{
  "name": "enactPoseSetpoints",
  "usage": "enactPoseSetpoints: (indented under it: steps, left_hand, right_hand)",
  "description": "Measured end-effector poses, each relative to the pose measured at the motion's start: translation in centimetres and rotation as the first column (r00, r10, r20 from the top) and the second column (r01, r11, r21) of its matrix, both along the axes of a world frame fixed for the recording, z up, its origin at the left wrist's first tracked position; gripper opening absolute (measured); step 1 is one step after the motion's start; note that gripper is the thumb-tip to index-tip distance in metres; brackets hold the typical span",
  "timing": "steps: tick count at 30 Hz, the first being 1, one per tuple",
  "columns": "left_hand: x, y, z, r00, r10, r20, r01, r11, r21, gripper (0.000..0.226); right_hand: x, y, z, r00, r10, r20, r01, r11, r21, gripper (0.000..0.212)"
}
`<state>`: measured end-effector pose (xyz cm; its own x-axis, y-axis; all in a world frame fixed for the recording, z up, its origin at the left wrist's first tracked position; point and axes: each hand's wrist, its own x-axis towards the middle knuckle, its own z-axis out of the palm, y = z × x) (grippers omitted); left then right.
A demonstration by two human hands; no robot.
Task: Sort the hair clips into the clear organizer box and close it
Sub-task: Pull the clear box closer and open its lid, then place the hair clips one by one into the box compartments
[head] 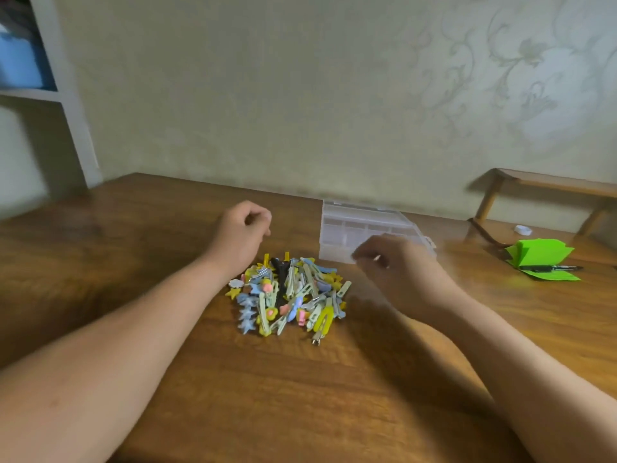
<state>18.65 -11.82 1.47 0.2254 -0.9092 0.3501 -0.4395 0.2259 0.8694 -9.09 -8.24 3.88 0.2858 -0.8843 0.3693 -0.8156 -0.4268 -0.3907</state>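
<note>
Hair clips (288, 295) lie on the desk (133, 248) between my left hand (242, 232) and right hand (397, 265); organizer box (360, 225) behind them at the far edge, paper stack (541, 259) near the right edge.

Colorful hair clips (287, 292) lie in a heap on the brown table (133, 228), with the clear box (350, 225) just behind. The left hand (240, 228) is curled up. The right hand (397, 265) is blurry by the box.
</note>
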Motion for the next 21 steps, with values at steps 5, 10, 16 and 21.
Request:
enactPoseSetpoints:
  steps: [5,10,16,21]
  left_hand:
    - [0.1,-0.3,-0.3,0.997,-0.056,0.049,0.055,0.998,0.030,0.019]
    - [0.0,-0.7,-0.7,0.993,-0.096,0.064,0.094,0.995,0.030,0.020]
    - [-0.2,-0.8,-0.3,0.988,-0.116,0.101,0.112,0.993,0.048,0.023]
    - [-0.4,-0.8,-0.3,0.986,-0.127,0.110,0.121,0.991,0.060,0.021]
  right_hand:
    - [3.2,-1.9,1.5,0.974,0.110,-0.198,-0.073,0.979,0.188,0.025]
    - [3.8,-1.5,1.3,0.980,0.083,-0.180,-0.040,0.973,0.229,0.027]
    - [3.4,-0.6,0.3,0.978,0.072,-0.194,-0.017,0.963,0.270,0.034]
    - [3.4,-0.2,0.2,0.982,0.061,-0.180,-0.017,0.971,0.240,0.030]
